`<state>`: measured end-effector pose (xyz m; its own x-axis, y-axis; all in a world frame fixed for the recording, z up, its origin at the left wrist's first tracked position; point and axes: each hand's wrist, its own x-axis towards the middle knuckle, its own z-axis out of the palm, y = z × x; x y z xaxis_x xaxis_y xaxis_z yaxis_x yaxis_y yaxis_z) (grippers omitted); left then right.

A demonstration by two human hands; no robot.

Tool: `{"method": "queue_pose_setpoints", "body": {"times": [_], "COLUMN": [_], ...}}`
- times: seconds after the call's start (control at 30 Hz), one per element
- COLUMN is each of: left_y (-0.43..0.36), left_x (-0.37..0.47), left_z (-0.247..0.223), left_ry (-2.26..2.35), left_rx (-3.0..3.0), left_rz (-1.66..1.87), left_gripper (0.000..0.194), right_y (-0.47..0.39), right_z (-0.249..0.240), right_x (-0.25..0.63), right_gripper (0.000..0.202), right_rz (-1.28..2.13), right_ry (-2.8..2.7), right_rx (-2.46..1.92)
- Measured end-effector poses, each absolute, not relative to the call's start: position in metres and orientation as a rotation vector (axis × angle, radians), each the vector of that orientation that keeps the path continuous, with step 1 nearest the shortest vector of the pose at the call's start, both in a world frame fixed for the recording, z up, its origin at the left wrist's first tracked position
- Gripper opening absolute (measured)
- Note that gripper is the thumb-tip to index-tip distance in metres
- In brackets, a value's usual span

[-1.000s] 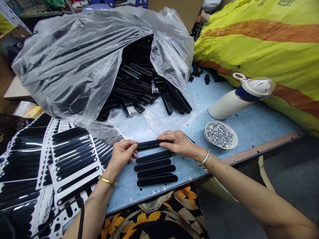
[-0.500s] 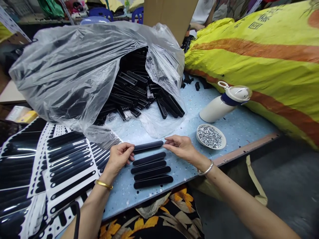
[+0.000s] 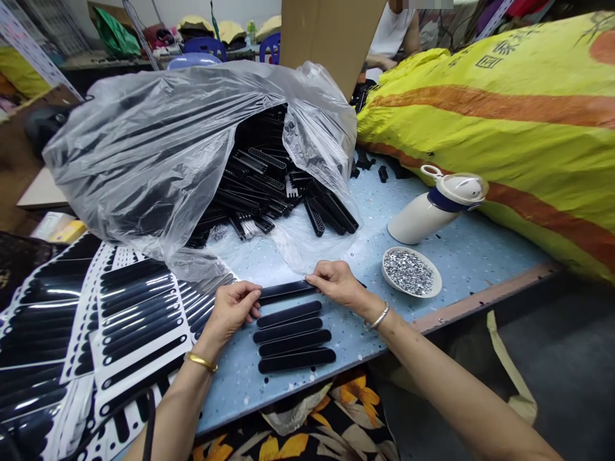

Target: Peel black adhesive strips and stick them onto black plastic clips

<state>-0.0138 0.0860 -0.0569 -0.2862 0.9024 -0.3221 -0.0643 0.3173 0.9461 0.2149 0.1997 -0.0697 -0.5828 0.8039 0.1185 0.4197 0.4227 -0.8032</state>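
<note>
A long black strip with rounded ends (image 3: 286, 291) stretches between my two hands. My left hand (image 3: 236, 303) pinches its left end, and my right hand (image 3: 336, 282) has thumb and fingers closed on the right end. Just below it, several similar black strips (image 3: 294, 343) lie in a column on the blue speckled table (image 3: 230, 390). Left of my left hand are sheets of glossy black strips on white backing (image 3: 144, 320). A white bowl of small shiny metal pieces (image 3: 411, 273) stands to the right of my right hand.
A clear plastic bag (image 3: 144, 147) spills black plastic parts (image 3: 269, 173) across the back of the table. A white bottle (image 3: 423, 214) leans at the right, before a large yellow sack (image 3: 528, 134). Behind the cardboard (image 3: 329, 41) sits another person (image 3: 391, 35).
My right hand has closed on the right end of the black strip, where its fingers were apart before. The left hand keeps its hold. The view has shifted slightly.
</note>
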Motion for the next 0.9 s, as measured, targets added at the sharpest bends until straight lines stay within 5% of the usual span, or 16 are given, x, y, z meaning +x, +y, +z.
{"method": "queue_pose_setpoints", "body": {"times": [0.3,0.6,0.9], "left_y": [0.085,0.087,0.088], "left_x": [-0.015,-0.015,-0.015], "left_z": [-0.061,-0.065,-0.068], "left_ry": [1.549,1.505,1.486], "left_rx": [0.784,0.772,0.750], "left_rz": [1.175,1.186,1.194], "left_gripper": [0.033,0.030,0.027], "right_y": [0.198,0.194,0.198], "right_z": [-0.071,-0.072,-0.073], "right_x": [0.215,0.205,0.202], "right_gripper": [0.044,0.029,0.048], "right_rz": [1.033,0.951,0.853], "right_ry": [-2.139,-2.198,-2.290], "right_rx": [-1.130,-1.140,-1.170]}}
